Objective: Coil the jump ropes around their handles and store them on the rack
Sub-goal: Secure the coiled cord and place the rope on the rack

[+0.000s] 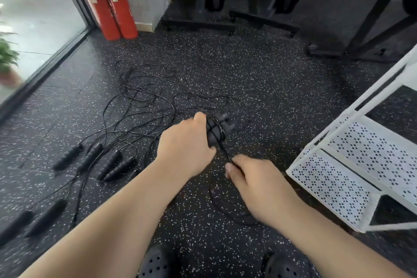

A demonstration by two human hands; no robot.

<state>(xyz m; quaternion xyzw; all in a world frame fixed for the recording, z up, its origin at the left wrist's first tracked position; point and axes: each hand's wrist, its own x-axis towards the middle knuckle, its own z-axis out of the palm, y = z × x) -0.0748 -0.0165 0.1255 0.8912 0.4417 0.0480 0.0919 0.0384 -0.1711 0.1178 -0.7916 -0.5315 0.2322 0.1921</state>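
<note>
Currently, winding is in hand: the handle pair (218, 129), partly wrapped, sits at frame centre, gripped by the left hand (187, 149). At 5 o'clock from it, the right hand (257, 180) pinches the cord (225, 153) taut. Remaining slack on the floor (282, 88) looks short, though blurred. Next: further turns under tension, then transfer to the rack (334, 178) at 3 o'clock.

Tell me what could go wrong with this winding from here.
1. The rope runs taut from the handles to the right hand; if that pinch slips, the coils may loosen.
2. Its slack loop lies near the shoes and could get stepped on.
3. It might snag the tangle of other ropes.
</note>
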